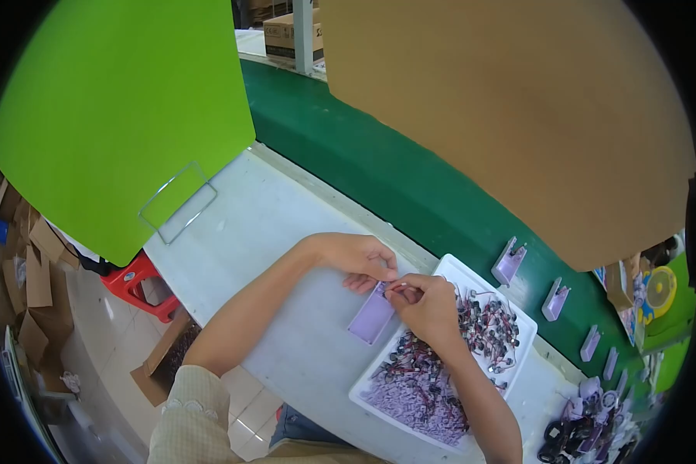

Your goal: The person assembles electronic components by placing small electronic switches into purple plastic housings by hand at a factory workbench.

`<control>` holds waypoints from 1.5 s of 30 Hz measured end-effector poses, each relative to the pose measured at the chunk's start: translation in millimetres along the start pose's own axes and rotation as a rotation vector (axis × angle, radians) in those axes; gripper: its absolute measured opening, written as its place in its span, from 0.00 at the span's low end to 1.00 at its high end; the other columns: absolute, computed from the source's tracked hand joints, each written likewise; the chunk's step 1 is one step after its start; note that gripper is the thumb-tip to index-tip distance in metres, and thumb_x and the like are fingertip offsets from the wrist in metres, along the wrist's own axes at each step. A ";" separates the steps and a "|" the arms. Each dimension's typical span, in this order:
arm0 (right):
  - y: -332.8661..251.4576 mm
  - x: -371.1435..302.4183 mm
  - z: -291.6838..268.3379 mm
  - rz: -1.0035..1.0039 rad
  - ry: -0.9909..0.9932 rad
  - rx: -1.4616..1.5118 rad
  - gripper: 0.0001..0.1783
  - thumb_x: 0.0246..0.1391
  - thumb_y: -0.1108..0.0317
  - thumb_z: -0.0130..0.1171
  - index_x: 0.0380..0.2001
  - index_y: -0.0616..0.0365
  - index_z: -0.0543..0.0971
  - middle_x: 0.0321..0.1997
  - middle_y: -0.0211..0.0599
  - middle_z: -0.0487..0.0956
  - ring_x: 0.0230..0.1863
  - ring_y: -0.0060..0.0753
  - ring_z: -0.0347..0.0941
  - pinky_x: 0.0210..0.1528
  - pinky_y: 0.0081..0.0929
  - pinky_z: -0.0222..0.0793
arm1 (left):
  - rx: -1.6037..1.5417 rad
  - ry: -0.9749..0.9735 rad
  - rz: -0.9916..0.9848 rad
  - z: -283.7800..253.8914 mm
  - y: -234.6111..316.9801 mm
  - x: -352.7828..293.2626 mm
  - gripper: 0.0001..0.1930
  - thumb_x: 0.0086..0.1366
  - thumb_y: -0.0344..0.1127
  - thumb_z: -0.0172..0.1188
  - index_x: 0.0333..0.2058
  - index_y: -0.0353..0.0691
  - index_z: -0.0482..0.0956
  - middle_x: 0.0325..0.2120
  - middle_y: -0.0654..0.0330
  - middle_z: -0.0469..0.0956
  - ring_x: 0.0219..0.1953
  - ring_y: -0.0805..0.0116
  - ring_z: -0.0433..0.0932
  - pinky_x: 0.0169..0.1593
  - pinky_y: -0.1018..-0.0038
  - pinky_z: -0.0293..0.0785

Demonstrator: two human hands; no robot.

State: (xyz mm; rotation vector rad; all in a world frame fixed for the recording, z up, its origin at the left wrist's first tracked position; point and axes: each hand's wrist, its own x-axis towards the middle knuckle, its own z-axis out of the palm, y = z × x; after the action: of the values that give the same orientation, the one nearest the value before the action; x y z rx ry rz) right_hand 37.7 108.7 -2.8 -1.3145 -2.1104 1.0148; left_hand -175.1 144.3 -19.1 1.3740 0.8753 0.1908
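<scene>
My left hand (356, 259) rests on the white worktable (255, 224) and pinches the far end of a flat lilac plastic casing (371, 317) that lies on the table. My right hand (429, 305) is closed at the same end of the casing, its fingertips holding a small part with thin red wire against it. The two hands touch at the fingertips. Just right of the casing sits a white tray (450, 271) filled with small motors with wires and lilac parts; my right wrist lies over it.
A green conveyor belt (379, 166) runs along the table's far side with several lilac casings (509, 261) standing on it. A clear plastic holder (178, 203) sits at the table's left end. A red stool (139, 282) and cardboard boxes are on the floor to the left.
</scene>
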 end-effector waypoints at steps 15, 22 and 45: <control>-7.5 -0.3 6.1 -0.032 0.000 -0.119 0.05 0.41 0.70 0.66 0.26 0.54 0.84 0.14 0.31 0.73 0.14 0.29 0.68 0.21 0.27 0.64 | -0.027 -0.009 0.046 -3.2 -2.4 -6.6 0.19 0.70 0.49 0.54 0.41 0.36 0.75 0.17 0.59 0.78 0.17 0.74 0.74 0.21 0.79 0.68; -7.6 -3.3 7.1 -0.158 0.074 -0.194 0.05 0.42 0.71 0.66 0.26 0.56 0.83 0.18 0.35 0.76 0.16 0.33 0.71 0.22 0.29 0.65 | -0.026 -0.006 0.038 -2.5 0.6 -0.7 0.18 0.70 0.49 0.55 0.40 0.36 0.75 0.17 0.59 0.78 0.17 0.74 0.74 0.21 0.79 0.68; -15.5 -11.6 23.0 -0.042 0.094 -0.437 0.08 0.44 0.66 0.64 0.30 0.52 0.82 0.24 0.39 0.82 0.26 0.47 0.80 0.28 0.41 0.74 | 0.028 0.018 -0.017 -2.3 -4.2 0.7 0.13 0.71 0.43 0.54 0.44 0.39 0.75 0.16 0.59 0.77 0.15 0.75 0.75 0.19 0.80 0.68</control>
State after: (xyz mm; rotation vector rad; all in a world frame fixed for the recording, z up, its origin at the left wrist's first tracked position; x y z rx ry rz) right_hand 18.0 86.0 -5.1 -1.4714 -2.3576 0.4736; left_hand -177.6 145.5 -23.1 1.3918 0.9076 0.1789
